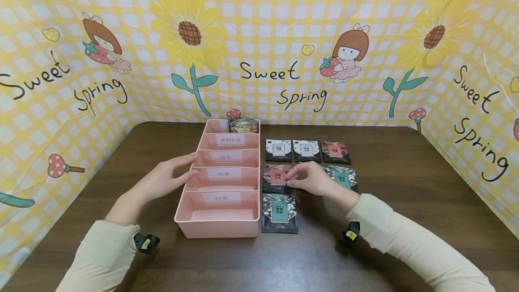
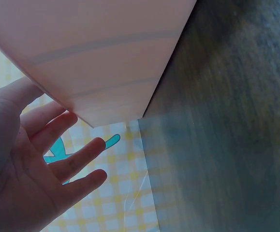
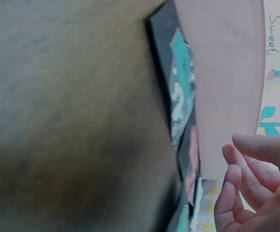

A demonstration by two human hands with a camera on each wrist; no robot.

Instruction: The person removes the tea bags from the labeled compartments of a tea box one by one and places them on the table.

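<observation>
A long pink divided box [image 1: 216, 230] stands on the table, its compartments marked with white paper labels. My left hand [image 1: 168, 175] rests its fingertips on the box's left rim; in the left wrist view the other fingers [image 2: 81, 162] spread loosely beside the wall. My right hand [image 1: 314, 178] is over the right edge of a red-labelled tea sachet [image 1: 277, 177]. Thumb and fingertips come close together there, and in the right wrist view nothing shows between them. A green-labelled sachet [image 1: 279, 211] lies nearer me, along the box's right side.
Two white sachets [image 1: 278, 149] and another red one [image 1: 335, 151] form the back row. Another green-labelled sachet [image 1: 342, 175] lies partly behind my right hand. Sachets with a dark patterned print [image 1: 243, 125] fill the box's farthest compartment. A yellow checked cloth [image 1: 259, 26] hangs behind the table.
</observation>
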